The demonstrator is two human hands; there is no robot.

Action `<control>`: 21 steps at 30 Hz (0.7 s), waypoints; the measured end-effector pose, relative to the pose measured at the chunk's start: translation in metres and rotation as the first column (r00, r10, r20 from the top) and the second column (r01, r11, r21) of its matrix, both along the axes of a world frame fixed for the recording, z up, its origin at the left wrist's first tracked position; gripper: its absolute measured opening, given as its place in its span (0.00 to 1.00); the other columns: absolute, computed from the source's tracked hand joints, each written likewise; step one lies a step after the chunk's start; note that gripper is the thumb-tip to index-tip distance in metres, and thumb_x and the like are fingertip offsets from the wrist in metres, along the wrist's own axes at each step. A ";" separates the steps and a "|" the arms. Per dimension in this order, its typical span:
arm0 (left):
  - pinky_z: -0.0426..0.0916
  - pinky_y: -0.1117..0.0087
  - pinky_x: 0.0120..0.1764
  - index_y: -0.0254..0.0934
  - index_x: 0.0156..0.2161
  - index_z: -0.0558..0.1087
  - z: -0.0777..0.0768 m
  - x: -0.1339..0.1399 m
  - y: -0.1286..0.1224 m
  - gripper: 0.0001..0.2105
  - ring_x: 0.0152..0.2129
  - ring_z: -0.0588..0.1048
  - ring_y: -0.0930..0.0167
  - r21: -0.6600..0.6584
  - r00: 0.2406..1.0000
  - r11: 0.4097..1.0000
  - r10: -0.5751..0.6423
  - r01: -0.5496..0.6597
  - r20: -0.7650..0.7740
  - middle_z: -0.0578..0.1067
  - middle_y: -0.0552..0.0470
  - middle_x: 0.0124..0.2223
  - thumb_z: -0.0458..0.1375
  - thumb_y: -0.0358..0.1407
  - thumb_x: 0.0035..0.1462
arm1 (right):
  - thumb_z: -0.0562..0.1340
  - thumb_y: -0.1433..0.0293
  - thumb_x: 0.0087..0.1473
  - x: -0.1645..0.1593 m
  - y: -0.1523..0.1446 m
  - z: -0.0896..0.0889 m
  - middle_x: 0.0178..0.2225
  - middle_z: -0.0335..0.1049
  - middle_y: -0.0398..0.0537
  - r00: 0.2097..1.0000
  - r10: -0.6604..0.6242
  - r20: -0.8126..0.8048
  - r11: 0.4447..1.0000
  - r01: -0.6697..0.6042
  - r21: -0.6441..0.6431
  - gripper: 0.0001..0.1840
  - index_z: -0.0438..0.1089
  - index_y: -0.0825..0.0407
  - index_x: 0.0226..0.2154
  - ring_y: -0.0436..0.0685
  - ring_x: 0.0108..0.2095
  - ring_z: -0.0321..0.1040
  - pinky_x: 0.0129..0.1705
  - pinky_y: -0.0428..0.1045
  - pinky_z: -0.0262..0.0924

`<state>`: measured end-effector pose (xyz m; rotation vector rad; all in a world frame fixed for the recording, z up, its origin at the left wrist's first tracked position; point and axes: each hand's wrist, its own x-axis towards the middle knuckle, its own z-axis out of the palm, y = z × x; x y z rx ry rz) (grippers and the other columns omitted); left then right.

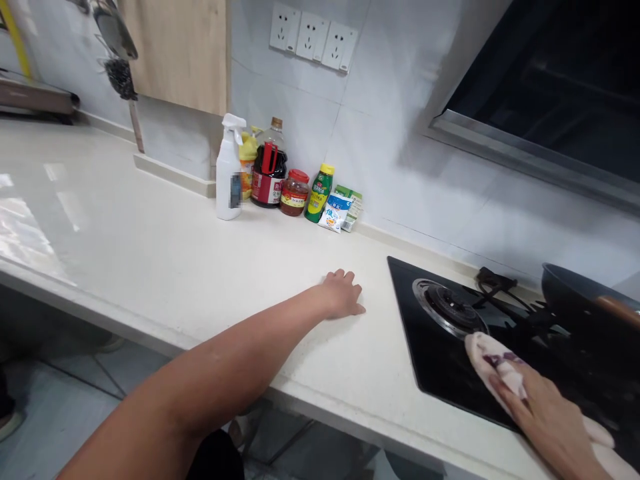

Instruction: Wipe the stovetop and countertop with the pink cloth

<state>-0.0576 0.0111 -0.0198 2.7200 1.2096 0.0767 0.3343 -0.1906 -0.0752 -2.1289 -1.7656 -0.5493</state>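
Observation:
My left hand [343, 294] rests on the pale countertop [280, 267], its fingers spread and nothing in them. To the right, my right hand [553, 410] presses a light cloth [483, 353] with purplish marks onto the black glass gas stove [430, 360]. The cloth's front end lies just before the round burner [450, 307]. Part of the cloth trails out under my wrist, and my palm hides the rest of it.
Along the wall stand a white spray bottle [229, 173], a dark sauce jug [270, 167], a red-lidded jar [295, 193], a green bottle [319, 193] and a white packet [335, 212]. A dark wok [590, 300] sits at the stove's far right, beneath a range hood [550, 87].

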 end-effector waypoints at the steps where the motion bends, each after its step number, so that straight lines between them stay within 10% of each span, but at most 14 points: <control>1: 0.58 0.50 0.55 0.39 0.56 0.72 -0.001 0.000 0.000 0.25 0.57 0.61 0.49 0.002 1.000 1.000 0.000 0.000 0.002 0.65 0.37 0.61 0.51 0.52 0.62 | 0.51 0.46 0.56 -0.016 0.000 -0.002 0.49 0.75 0.57 1.000 0.016 -0.017 1.000 -0.016 -0.008 0.28 0.72 0.45 0.47 0.75 0.47 0.72 0.42 0.68 0.68; 11: 0.61 0.51 0.53 0.39 0.57 0.71 0.003 -0.001 0.000 0.22 0.56 0.63 0.51 0.008 0.999 1.000 -0.008 0.008 -0.035 0.65 0.37 0.61 0.45 0.46 0.68 | 0.59 0.62 0.58 -0.169 0.047 0.009 0.55 0.70 0.55 0.826 0.553 0.105 0.832 -0.543 -0.114 0.22 0.66 0.46 0.55 0.68 0.53 0.65 0.50 0.61 0.59; 21: 0.66 0.56 0.46 0.38 0.59 0.68 0.006 -0.002 -0.003 0.18 0.52 0.69 0.53 0.023 0.997 1.000 -0.002 0.004 -0.071 0.71 0.36 0.57 0.49 0.35 0.66 | 0.51 0.55 0.65 -0.163 0.200 0.019 0.52 0.71 0.56 0.939 0.329 0.106 0.926 -0.298 -0.232 0.22 0.65 0.50 0.52 0.67 0.53 0.66 0.52 0.62 0.56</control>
